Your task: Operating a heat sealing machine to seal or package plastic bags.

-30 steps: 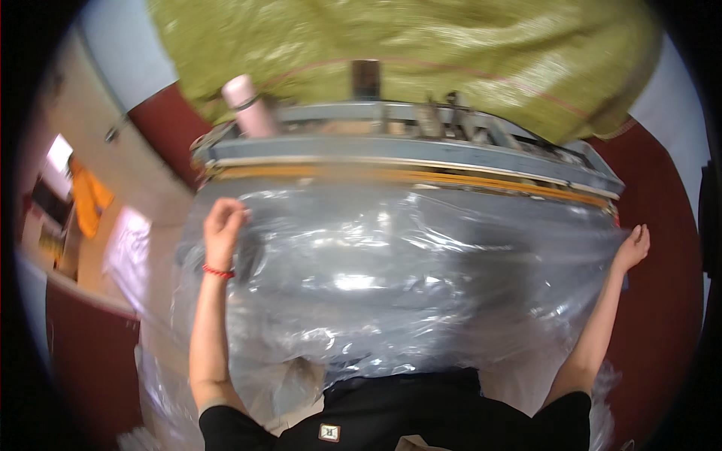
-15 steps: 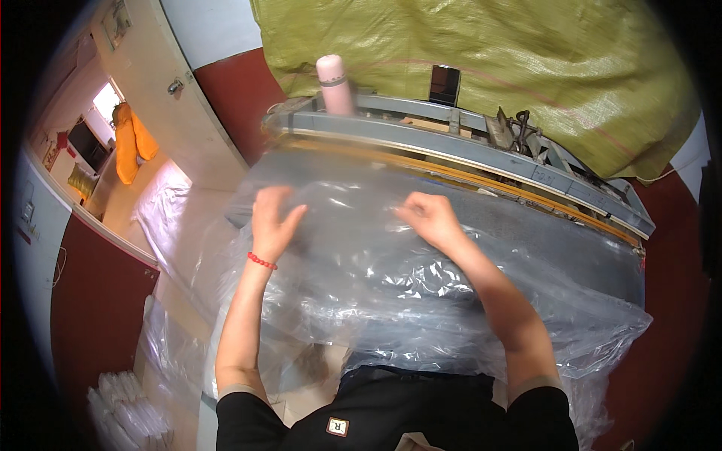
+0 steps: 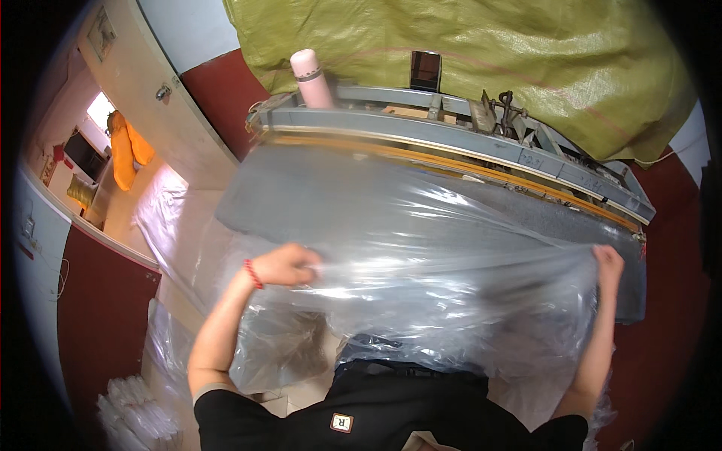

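A large sheet of clear plastic film (image 3: 444, 282) is drawn taut in creases across the near part of a grey table (image 3: 278, 177), and its lower part hangs over the front edge by my body. My right hand (image 3: 609, 264), out at the right end, is closed on the film's edge. At the left, my left hand (image 3: 288, 265), with a red bead bracelet (image 3: 253, 274) on its wrist, has its fingers curled together on the film; they are slightly blurred. Stretched folds run between the two hands.
A long grey metal bar frame (image 3: 451, 131) with an orange strip runs along the table's far side. On it stand a pink bottle (image 3: 313, 81) and a metal clamp (image 3: 508, 113). A green woven tarp (image 3: 481, 37) hangs behind. Bundled plastic packs (image 3: 135, 413) lie lower left, near an open door (image 3: 162, 68).
My right hand has swung far to the right, and my left hand has come nearer my body. The film, loose and crumpled before, is now stretched between them.
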A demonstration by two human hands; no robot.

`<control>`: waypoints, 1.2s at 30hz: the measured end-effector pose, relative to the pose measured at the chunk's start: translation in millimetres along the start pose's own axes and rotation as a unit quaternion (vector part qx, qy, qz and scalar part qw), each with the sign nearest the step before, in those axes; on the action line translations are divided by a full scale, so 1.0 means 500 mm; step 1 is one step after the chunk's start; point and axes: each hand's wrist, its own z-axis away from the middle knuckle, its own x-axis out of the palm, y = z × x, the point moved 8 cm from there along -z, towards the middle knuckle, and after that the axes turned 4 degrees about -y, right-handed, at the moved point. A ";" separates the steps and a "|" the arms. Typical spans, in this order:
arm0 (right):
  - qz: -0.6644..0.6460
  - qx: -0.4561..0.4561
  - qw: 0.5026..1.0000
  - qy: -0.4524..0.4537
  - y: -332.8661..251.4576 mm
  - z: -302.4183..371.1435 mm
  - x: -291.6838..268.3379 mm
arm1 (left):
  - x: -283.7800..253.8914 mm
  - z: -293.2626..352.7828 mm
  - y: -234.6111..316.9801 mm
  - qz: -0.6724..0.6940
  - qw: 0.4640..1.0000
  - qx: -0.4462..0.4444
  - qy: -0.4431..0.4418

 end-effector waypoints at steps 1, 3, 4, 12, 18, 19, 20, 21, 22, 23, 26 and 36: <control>0.001 -0.011 1.000 0.013 0.066 0.009 -0.077 | -0.043 0.027 -0.008 -0.005 0.999 -0.015 0.032; 0.057 0.000 0.998 0.041 0.162 0.030 -0.191 | -0.145 0.084 -0.011 0.002 0.989 -0.058 0.136; 0.042 0.013 0.998 0.054 0.215 0.037 -0.234 | -0.201 0.104 -0.010 0.013 0.976 -0.078 0.204; 0.089 0.054 0.987 0.121 0.357 0.084 -0.331 | -0.147 -0.021 0.187 -0.417 0.816 0.116 0.383; 0.091 0.092 0.986 0.109 0.483 0.158 -0.469 | 0.090 0.010 -0.032 -0.378 0.890 -0.034 0.252; 0.091 0.094 0.986 0.107 0.502 0.166 -0.486 | 0.113 0.028 -0.020 -0.393 0.880 -0.026 0.266; 0.078 0.093 0.983 0.139 0.519 0.175 -0.512 | 0.135 0.038 -0.035 -0.392 0.881 -0.027 0.264; 0.064 0.090 0.979 0.170 0.527 0.175 -0.530 | 0.158 0.036 -0.048 -0.358 0.906 -0.019 0.223; 0.090 0.099 0.974 0.181 0.535 0.175 -0.544 | 0.177 0.034 -0.060 -0.322 0.929 -0.010 0.181; 0.090 0.099 0.975 0.179 0.544 0.172 -0.547 | 0.174 0.033 -0.071 -0.321 0.929 -0.012 0.181; 0.080 0.109 0.970 0.201 0.563 0.171 -0.550 | 0.082 0.000 -0.014 -0.309 0.903 0.015 0.299; 0.027 0.177 0.959 0.217 0.562 0.181 -0.564 | -0.030 -0.180 0.067 -0.327 0.902 0.080 0.270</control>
